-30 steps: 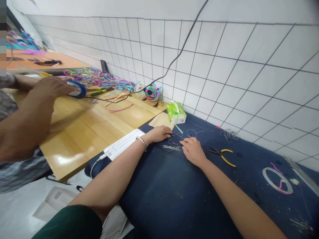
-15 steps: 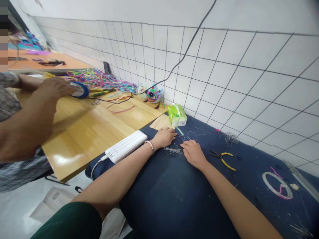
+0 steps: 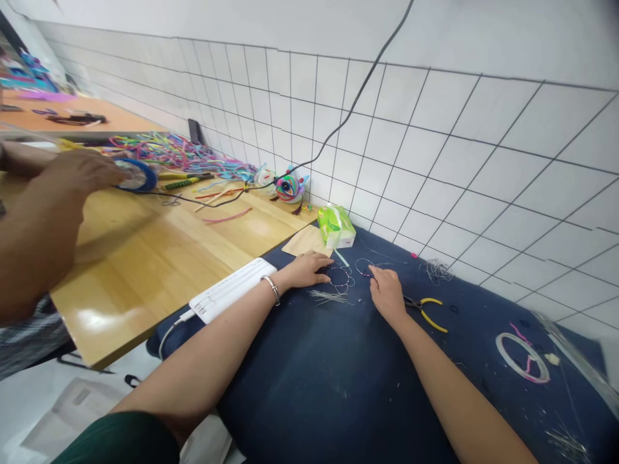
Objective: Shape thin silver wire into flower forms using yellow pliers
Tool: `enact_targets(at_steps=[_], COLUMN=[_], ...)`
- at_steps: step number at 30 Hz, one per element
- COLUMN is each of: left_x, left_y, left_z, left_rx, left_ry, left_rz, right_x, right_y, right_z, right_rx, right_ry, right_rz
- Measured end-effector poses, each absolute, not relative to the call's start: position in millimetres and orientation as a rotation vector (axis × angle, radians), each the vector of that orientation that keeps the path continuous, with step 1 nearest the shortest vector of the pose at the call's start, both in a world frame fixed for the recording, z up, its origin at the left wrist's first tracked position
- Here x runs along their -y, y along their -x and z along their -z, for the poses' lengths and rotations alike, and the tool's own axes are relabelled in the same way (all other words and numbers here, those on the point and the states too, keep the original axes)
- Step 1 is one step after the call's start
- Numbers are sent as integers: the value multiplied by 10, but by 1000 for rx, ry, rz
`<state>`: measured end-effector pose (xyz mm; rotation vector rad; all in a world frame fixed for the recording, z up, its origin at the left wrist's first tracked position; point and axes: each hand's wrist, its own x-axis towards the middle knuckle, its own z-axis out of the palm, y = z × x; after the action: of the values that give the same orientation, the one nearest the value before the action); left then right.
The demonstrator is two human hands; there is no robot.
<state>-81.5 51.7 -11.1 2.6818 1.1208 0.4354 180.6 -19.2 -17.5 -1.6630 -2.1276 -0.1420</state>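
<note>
My left hand (image 3: 309,269) rests on the dark blue cloth (image 3: 309,374), thumb and fingers apart, at the left edge of a flower-like wire shape (image 3: 342,278). My right hand (image 3: 387,290) is to its right, a fingertip at a thin wire ring (image 3: 363,267); whether it pinches the wire is too small to tell. A bundle of short straight wires (image 3: 329,296) lies just below the wire shape. Yellow-handled pliers (image 3: 429,312) lie right of my right hand, partly behind it. A green tissue pack (image 3: 336,225) stands beyond my hands.
A white power strip (image 3: 232,288) with a cable lies left of my left forearm. At the wooden table (image 3: 145,258), another person's hand holds a blue-rimmed roll (image 3: 138,174). Tangled wire (image 3: 439,270) and a white ring coil (image 3: 522,357) lie to the right.
My right hand has moved away from the wire shape to the wire ring. My left hand's thumb and fingers are spread wider. The whole view has shifted slightly.
</note>
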Motion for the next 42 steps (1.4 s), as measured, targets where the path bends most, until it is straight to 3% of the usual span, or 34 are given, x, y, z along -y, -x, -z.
enact_targets(at_steps=[5,14,29,42], left_x=[-521,-471,-294,-277], left_y=[815,773,559,516], left_z=[117,12,34,41], left_rx=[-1104,-1111,-1032,-1133], left_ry=[-2682,-2585,-2739,-2665], left_rz=[-379,-621,-557,-628], right_x=[160,166,242,218], right_y=[-1843,-1843,-1676,-1659], right_z=[216,202,136,160], right_rx=[2175,2154,2353,2312], right_ry=[1721,1672,1313,1397], right_rz=[128,150,73,110])
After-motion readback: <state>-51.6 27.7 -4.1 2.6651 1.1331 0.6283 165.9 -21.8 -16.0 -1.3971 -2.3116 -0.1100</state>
